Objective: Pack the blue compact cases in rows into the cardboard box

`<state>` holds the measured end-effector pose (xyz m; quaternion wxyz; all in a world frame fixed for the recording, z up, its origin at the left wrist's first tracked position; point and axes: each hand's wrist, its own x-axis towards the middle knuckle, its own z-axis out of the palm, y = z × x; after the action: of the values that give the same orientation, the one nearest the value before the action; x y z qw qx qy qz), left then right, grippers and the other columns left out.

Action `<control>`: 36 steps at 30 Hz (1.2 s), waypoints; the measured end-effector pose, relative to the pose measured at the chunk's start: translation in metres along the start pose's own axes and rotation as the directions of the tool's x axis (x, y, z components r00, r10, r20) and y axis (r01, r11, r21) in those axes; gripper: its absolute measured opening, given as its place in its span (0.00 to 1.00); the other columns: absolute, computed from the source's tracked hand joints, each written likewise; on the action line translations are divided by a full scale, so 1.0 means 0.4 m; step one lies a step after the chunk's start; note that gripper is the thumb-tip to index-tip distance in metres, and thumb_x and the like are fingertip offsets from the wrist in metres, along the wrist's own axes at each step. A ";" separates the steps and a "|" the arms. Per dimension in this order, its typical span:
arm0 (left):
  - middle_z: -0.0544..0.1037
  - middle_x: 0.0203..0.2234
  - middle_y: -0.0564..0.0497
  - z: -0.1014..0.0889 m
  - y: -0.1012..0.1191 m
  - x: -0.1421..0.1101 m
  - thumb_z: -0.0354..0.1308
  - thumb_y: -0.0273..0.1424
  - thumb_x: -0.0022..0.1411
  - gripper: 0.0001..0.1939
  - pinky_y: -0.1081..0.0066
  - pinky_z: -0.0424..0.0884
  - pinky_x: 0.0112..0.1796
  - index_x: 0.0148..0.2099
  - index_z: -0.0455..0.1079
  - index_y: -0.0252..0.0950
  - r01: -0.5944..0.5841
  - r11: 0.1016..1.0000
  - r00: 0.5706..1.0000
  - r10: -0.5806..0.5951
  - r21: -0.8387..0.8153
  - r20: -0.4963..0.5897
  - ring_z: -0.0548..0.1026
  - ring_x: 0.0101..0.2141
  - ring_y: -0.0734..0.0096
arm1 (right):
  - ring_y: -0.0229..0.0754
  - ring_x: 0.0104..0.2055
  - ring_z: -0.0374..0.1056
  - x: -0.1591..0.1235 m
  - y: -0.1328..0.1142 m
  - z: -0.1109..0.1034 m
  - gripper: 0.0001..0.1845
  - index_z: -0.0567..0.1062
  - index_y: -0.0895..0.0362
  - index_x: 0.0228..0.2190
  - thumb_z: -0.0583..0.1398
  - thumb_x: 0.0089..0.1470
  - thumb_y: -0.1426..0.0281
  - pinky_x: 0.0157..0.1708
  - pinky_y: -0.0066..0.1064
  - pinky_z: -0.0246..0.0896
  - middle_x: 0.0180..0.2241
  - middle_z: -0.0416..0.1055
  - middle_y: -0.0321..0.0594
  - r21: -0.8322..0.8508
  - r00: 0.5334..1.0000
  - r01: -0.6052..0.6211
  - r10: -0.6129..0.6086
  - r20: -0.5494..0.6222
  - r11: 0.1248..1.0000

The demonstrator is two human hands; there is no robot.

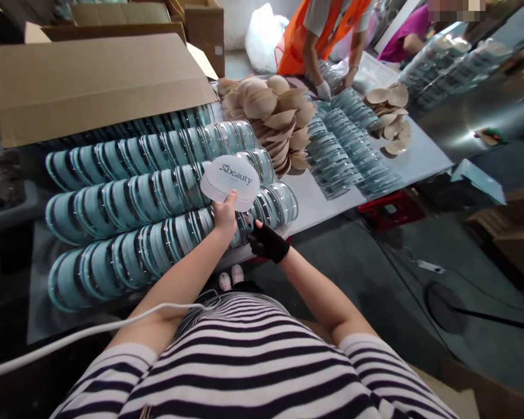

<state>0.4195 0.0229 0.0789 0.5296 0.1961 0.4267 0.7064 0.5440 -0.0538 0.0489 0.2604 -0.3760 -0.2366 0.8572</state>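
1. Head view, far left: long rows of round clear plastic cases with teal rims (pixel 126 201) lie overlapped on the grey counter (pixel 318 203). By my judgement these are the finished ones, and they make up a large share of the work.
2. Behind them an open brown cardboard box (pixel 96 75) leans its flap over the back row.
3. My bare left hand (pixel 225 216) is pinched on the lower edge of a frosted white round lid printed "Sbeauty" (pixel 229 181), thumb up against its face. I hold it raised just above the near rows, tilted toward me.
4. The lid looks thin, translucent and clean, with dark script lettering; I cannot tell whether a case sits behind it.
5. My right hand (pixel 267 240), in a black fingerless glove, rests by the end of the nearest row with fingers curled; I cannot tell whether it grips anything.
6. Further right, a heap of tan round sponge puffs (pixel 275 113) and more rows of cases (pixel 349 145) remain, so I judge plenty is left.
7. At the far end, a person in an orange vest works with white-gloved hands (pixel 324 90).
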 end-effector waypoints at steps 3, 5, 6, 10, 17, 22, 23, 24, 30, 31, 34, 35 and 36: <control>0.81 0.46 0.44 -0.006 -0.006 -0.003 0.65 0.22 0.55 0.20 0.64 0.73 0.53 0.51 0.74 0.33 -0.036 0.999 0.999 0.036 0.032 0.006 0.79 0.44 0.66 | 0.31 0.13 0.45 -0.011 -0.013 0.004 0.25 0.61 0.54 0.26 0.41 0.66 0.53 0.14 0.23 0.43 0.14 0.53 0.27 -0.186 0.999 -0.053 0.051 -0.015 0.981; 0.81 0.46 0.45 -0.008 -0.007 -0.003 0.66 0.24 0.54 0.19 0.64 0.72 0.53 0.50 0.75 0.34 -0.048 0.997 0.999 0.048 0.052 0.003 0.79 0.45 0.66 | 0.32 0.13 0.50 -0.038 -0.047 -0.007 0.21 0.63 0.54 0.25 0.51 0.61 0.52 0.14 0.24 0.46 0.13 0.54 0.27 -0.405 0.996 -0.060 0.029 -0.084 0.912; 0.81 0.46 0.45 -0.009 -0.008 -0.003 0.67 0.24 0.53 0.19 0.64 0.72 0.53 0.49 0.75 0.33 -0.051 0.996 0.999 0.051 0.068 0.001 0.79 0.45 0.65 | 0.33 0.14 0.53 -0.052 -0.075 -0.015 0.19 0.66 0.55 0.27 0.56 0.58 0.52 0.15 0.25 0.50 0.13 0.57 0.28 -0.520 0.987 -0.016 -0.068 -0.143 0.854; 0.83 0.39 0.46 -0.012 -0.006 -0.010 0.70 0.28 0.49 0.15 0.63 0.74 0.51 0.42 0.77 0.32 -0.073 0.984 0.997 0.069 0.160 0.036 0.80 0.42 0.64 | 0.43 0.36 0.73 -0.070 -0.220 -0.027 0.20 0.74 0.55 0.42 0.56 0.58 0.53 0.37 0.35 0.71 0.33 0.76 0.41 -0.912 0.636 0.170 -0.749 -0.189 0.374; 0.83 0.36 0.47 -0.039 0.049 -0.050 0.69 0.25 0.47 0.16 0.63 0.76 0.47 0.41 0.76 0.32 0.066 0.996 0.996 -0.069 0.056 0.055 0.80 0.37 0.65 | 0.51 0.58 0.66 -0.001 -0.209 0.094 0.26 0.70 0.58 0.54 0.55 0.58 0.59 0.58 0.46 0.63 0.54 0.71 0.52 -0.983 0.289 0.172 -0.950 0.115 -0.067; 0.82 0.39 0.46 -0.071 0.108 -0.044 0.68 0.23 0.49 0.18 0.63 0.74 0.49 0.45 0.76 0.32 0.092 0.995 0.993 -0.094 0.032 0.077 0.80 0.41 0.64 | 0.47 0.41 0.74 0.010 -0.145 0.116 0.22 0.72 0.58 0.48 0.52 0.58 0.59 0.40 0.40 0.73 0.41 0.77 0.48 -0.959 0.118 0.172 -0.972 -0.205 0.223; 0.82 0.41 0.46 -0.079 0.120 -0.036 0.67 0.22 0.50 0.18 0.64 0.74 0.51 0.46 0.76 0.33 0.089 0.996 0.995 -0.089 0.008 0.046 0.80 0.43 0.64 | 0.48 0.40 0.74 -0.015 -0.133 0.108 0.22 0.72 0.59 0.47 0.52 0.58 0.58 0.38 0.39 0.73 0.40 0.77 0.49 -0.959 0.071 0.146 -0.969 -0.237 0.245; 0.82 0.43 0.46 -0.086 0.130 -0.026 0.66 0.21 0.51 0.19 0.64 0.73 0.51 0.48 0.75 0.34 0.094 0.995 0.996 -0.094 -0.022 0.005 0.79 0.45 0.64 | 0.48 0.39 0.74 -0.050 -0.113 0.100 0.22 0.72 0.59 0.46 0.53 0.58 0.57 0.36 0.39 0.73 0.39 0.77 0.49 -0.967 0.031 0.094 -0.971 -0.237 0.238; 0.78 0.51 0.43 -0.106 0.164 0.015 0.62 0.22 0.58 0.25 0.61 0.74 0.52 0.58 0.69 0.36 0.239 0.962 0.965 -0.250 -0.131 -0.082 0.77 0.51 0.61 | 0.48 0.30 0.74 -0.230 0.135 0.102 0.18 0.78 0.57 0.37 0.54 0.60 0.60 0.31 0.34 0.69 0.29 0.77 0.48 -0.963 0.322 -0.270 -0.940 -0.111 0.021; 0.78 0.51 0.43 -0.106 0.165 0.015 0.61 0.21 0.58 0.25 0.61 0.74 0.52 0.58 0.69 0.36 0.257 0.957 0.960 -0.269 -0.134 -0.078 0.77 0.51 0.62 | 0.48 0.31 0.75 -0.221 0.164 0.112 0.19 0.78 0.57 0.39 0.52 0.61 0.61 0.32 0.33 0.69 0.31 0.78 0.49 -0.953 0.406 -0.301 -0.902 -0.150 0.023; 0.79 0.51 0.45 -0.104 0.167 0.014 0.60 0.20 0.60 0.25 0.62 0.75 0.51 0.59 0.69 0.38 0.288 0.949 0.954 -0.295 -0.128 -0.045 0.77 0.52 0.62 | 0.50 0.37 0.76 -0.134 0.168 0.146 0.21 0.74 0.57 0.49 0.51 0.63 0.61 0.35 0.34 0.66 0.37 0.79 0.50 -0.909 0.590 -0.414 -0.744 -0.313 0.054; 0.79 0.51 0.45 -0.103 0.167 0.014 0.60 0.20 0.60 0.25 0.62 0.75 0.51 0.59 0.69 0.38 0.287 0.950 0.956 -0.293 -0.121 -0.032 0.77 0.51 0.62 | 0.51 0.38 0.76 -0.099 0.148 0.158 0.22 0.72 0.57 0.52 0.51 0.63 0.60 0.36 0.34 0.66 0.39 0.79 0.51 -0.887 0.614 -0.457 -0.698 -0.369 0.067; 0.79 0.51 0.45 -0.103 0.167 0.013 0.60 0.21 0.60 0.25 0.62 0.75 0.51 0.59 0.69 0.39 0.282 0.953 0.958 -0.287 -0.112 -0.025 0.77 0.51 0.62 | 0.51 0.39 0.75 -0.069 0.124 0.168 0.23 0.70 0.56 0.54 0.51 0.63 0.59 0.36 0.35 0.65 0.39 0.78 0.51 -0.867 0.626 -0.493 -0.659 -0.416 0.079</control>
<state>0.3487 0.0065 0.1091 0.6267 0.0894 0.4224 0.6486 0.4949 -0.1224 0.0743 0.0626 -0.7499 -0.6351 0.1743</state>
